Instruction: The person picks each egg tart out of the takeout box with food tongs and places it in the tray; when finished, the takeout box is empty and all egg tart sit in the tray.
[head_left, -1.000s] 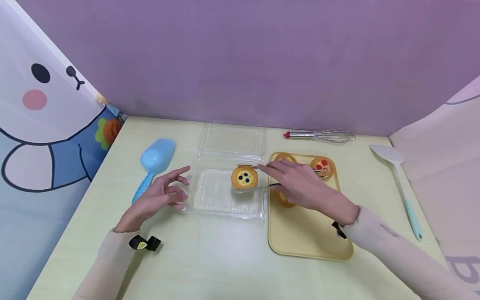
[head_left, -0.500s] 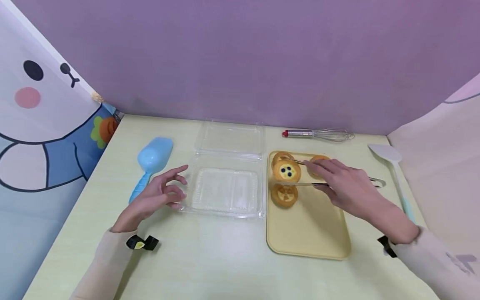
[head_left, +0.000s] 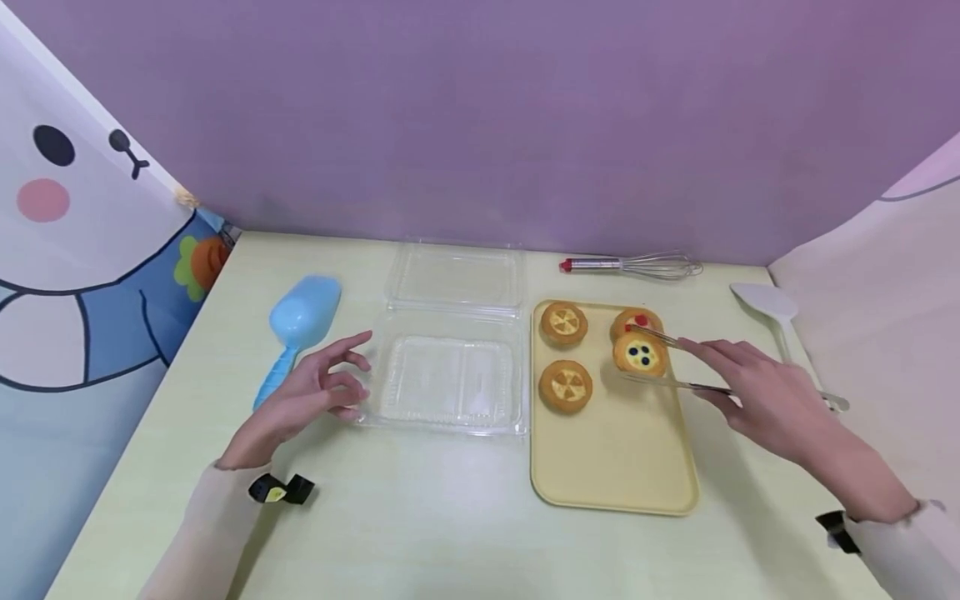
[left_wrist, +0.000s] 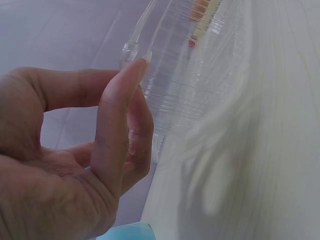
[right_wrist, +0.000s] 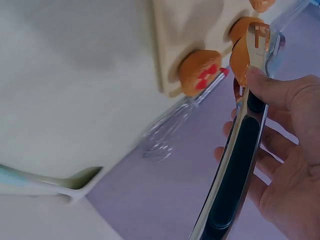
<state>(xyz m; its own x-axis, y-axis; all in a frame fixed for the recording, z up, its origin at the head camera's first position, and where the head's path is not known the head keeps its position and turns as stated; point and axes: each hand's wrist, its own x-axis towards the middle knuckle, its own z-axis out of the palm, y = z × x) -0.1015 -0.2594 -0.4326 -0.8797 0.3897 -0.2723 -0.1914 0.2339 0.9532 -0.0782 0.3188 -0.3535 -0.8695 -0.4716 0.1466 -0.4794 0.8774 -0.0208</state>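
In the head view my right hand holds metal tongs with dark grips. Between their tips is a tart with dark berries, over the beige tray and overlapping the red-topped tart. Two tarts with a wedge pattern, one at the back and one in front, lie on the tray's left side. My left hand stays beside the left edge of an opened clear plastic container, its fingers loosely bent. The left wrist view shows its fingertips right at the container's rim.
A blue scoop lies left of the container. Behind the tray is a whisk. To the right, a white spatula lies partly behind my right hand. A purple backdrop rises along the table's back edge.
My right hand has carried the berry tart in the tongs rightward, from over the container, across the tray, to the red-topped tart. My left hand has kept its place by the container.
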